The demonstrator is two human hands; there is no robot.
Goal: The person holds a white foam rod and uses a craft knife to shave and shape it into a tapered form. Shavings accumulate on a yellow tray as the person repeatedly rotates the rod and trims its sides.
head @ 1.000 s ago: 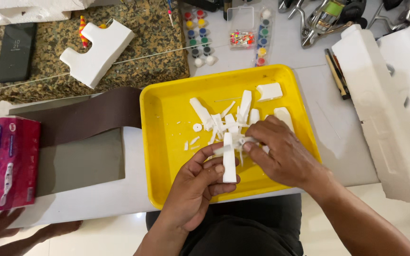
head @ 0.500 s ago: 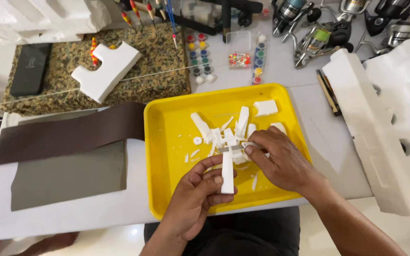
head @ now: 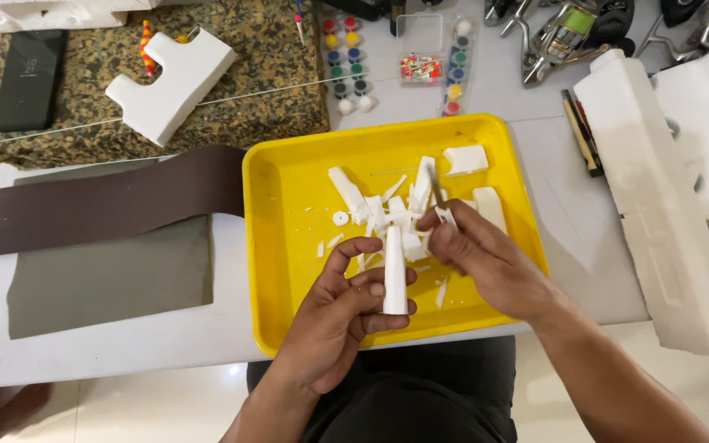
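My left hand (head: 338, 316) holds a long white foam stick (head: 395, 271) upright over the near part of a yellow tray (head: 281, 238). My right hand (head: 486, 258) grips a thin metal blade (head: 435, 184) that points away from me, its hand close to the stick's top end. Several white foam offcuts (head: 371, 205) and small shavings lie in the middle of the tray, with a larger chunk (head: 464, 159) at its far right.
A notched white foam block (head: 176, 79) lies on a speckled mat (head: 272, 57) at the far left. Brown sandpaper strip (head: 108, 201) and grey sheet (head: 108, 279) lie left of the tray. Paint pots (head: 346, 57), fishing reels (head: 568, 33) and big foam packing (head: 674, 197) stand right.
The view has shifted so the tray sits more central. My right hand has lifted the blade off the stick's side and now holds it pointing away; my left hand keeps the stick.
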